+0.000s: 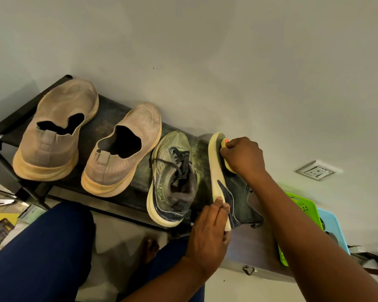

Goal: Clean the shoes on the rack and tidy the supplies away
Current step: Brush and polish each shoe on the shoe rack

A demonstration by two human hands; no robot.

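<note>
A black shoe rack (109, 127) stands against the wall and carries two beige slip-on shoes (57, 129) (122, 149) and a dusty green-grey sneaker (172, 177). Its partner sneaker (234, 190) is tipped on its side at the rack's right end, cream sole facing left. My left hand (207, 232) holds that sneaker at the heel, fingers laid along the sole. My right hand (242, 155) grips a yellow brush with an orange spot (225, 144) and presses it on the sneaker's toe area.
A green perforated basket (301, 205) and a light blue one (334, 225) sit to the right, partly hidden by my right arm. A wall socket (316, 171) is on the wall. Packets and papers (2, 223) litter the floor at left. My blue-trousered legs (42, 253) fill the foreground.
</note>
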